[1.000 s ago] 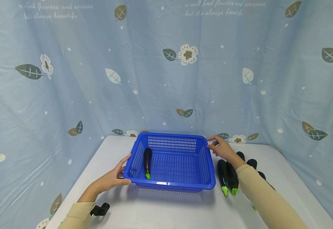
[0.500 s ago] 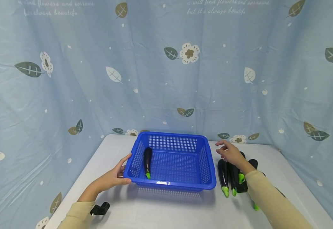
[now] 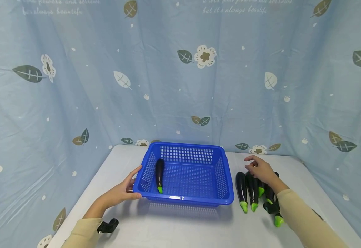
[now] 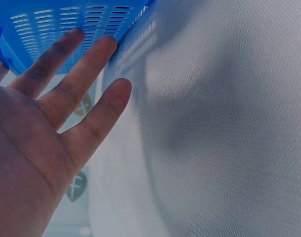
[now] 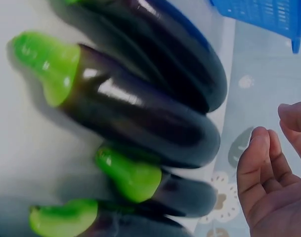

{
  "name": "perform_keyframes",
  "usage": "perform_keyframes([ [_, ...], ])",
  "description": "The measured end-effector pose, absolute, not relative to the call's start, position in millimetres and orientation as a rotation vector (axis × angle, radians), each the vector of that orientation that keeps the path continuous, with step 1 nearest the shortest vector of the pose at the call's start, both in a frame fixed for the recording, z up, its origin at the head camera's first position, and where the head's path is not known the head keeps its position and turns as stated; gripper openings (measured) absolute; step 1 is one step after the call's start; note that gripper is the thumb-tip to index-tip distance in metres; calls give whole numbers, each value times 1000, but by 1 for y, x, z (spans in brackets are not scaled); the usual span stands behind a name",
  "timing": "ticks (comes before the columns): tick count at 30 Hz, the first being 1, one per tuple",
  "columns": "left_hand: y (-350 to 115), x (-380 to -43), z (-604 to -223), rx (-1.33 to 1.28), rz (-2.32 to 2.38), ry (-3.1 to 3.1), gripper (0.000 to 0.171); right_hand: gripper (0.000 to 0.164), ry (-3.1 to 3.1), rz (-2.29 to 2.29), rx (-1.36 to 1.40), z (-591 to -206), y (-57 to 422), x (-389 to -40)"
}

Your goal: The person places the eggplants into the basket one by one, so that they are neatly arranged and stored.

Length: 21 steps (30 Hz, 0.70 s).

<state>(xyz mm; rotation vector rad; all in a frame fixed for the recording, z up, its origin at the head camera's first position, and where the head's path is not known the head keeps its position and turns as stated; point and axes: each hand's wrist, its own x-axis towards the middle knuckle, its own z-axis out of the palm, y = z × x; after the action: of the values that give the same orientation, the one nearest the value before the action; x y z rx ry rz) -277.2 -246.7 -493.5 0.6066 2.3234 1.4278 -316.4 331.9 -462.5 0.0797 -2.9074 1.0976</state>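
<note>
A blue plastic basket (image 3: 183,200) with slotted walls stands in the middle of the white table. Inside it, along the left side, lies one dark eggplant (image 3: 159,174) with a green stem end. My left hand (image 3: 120,192) touches the basket's left side, thumb by the front corner; the left wrist view has its fingers (image 4: 93,123) straight and spread. Right of the basket, several eggplants (image 3: 241,188) lie side by side. My right hand (image 3: 261,170) is over their far ends with loosely bent fingers and nothing in it, as the right wrist view (image 5: 279,182) confirms.
A blue patterned curtain (image 3: 168,86) hangs behind the table and at both sides. White tabletop (image 3: 180,230) shows in front of the basket. A black wrist device (image 3: 108,226) sticks out beside the left sleeve, another (image 3: 271,207) overlaps the eggplants on the right.
My right hand has let go of the basket's right rim and moved right, over the eggplants, uncovering more of them. The left hand and the basket have stayed in place.
</note>
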Motion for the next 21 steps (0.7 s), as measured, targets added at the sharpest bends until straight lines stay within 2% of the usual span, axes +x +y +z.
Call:
perform_keyframes([
  [21, -248, -279, -495, 620, 1458, 2297, 104, 34, -2855, 867, 26, -473, 386, -286],
])
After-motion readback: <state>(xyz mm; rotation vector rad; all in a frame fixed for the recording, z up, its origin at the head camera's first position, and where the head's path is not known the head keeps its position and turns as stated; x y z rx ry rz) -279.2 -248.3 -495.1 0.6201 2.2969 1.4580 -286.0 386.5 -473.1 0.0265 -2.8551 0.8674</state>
